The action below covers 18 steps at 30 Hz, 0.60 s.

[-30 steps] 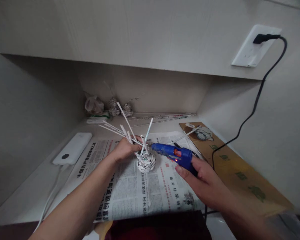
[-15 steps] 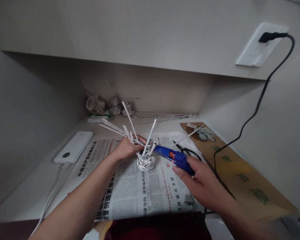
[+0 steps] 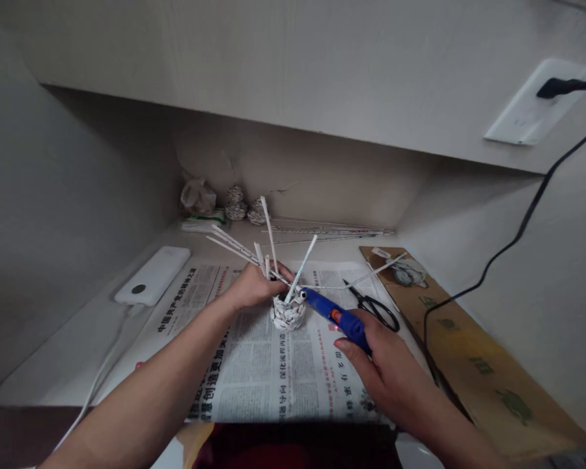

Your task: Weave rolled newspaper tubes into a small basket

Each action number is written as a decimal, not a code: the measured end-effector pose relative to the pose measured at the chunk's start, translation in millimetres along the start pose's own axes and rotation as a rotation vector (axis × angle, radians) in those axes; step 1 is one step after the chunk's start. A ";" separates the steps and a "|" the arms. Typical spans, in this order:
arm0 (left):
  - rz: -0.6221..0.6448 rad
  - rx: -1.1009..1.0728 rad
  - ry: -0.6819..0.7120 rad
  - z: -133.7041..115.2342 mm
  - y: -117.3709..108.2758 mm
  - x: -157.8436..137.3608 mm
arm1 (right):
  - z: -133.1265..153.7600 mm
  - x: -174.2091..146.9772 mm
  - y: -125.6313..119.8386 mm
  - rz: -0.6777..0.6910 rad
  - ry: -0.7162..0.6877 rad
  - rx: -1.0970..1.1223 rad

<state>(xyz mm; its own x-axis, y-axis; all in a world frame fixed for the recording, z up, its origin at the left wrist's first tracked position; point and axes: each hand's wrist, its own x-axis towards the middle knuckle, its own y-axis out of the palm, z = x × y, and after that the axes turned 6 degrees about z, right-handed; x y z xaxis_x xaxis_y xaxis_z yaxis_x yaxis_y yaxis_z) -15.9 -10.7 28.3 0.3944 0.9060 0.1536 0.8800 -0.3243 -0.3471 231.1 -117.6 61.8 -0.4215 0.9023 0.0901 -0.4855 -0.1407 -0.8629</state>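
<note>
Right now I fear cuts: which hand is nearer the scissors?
Right. The right hand, holding the glue gun, is close to the scissors, on their near side; the left hand, at the woven piece, is farther, to their left.

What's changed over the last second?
One paper tube on the woven piece has tipped down, right and toward the wearer. The back end of the glue gun has swung toward the wearer, uncovering the scissors. The camera view has shifted slightly. Nothing was taken up or let go: the left hand still holds the woven piece, the right hand the glue gun.
</note>
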 end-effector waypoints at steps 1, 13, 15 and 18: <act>-0.006 -0.002 0.002 -0.5 0.2 -0.1 | -0.6 -0.1 1.5 -0.011 0.001 -0.032; -0.011 -0.022 0.012 -0.6 0.5 -0.1 | 4.0 2.7 7.0 -0.003 0.044 -0.245; -0.014 -0.004 0.010 -0.9 0.0 0.0 | 3.3 3.1 7.4 -0.002 0.021 -0.235; -0.006 0.011 0.009 -2.1 -0.5 0.1 | 2.1 2.5 8.3 -0.007 -0.016 -0.184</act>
<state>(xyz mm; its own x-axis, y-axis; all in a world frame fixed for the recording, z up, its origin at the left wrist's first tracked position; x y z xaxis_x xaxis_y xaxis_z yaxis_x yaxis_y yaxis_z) -15.7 -11.0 30.4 0.3913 0.9055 0.1641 0.8796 -0.3156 -0.3558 224.5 -117.4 55.9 -0.4313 0.8963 0.1035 -0.3406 -0.0556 -0.9386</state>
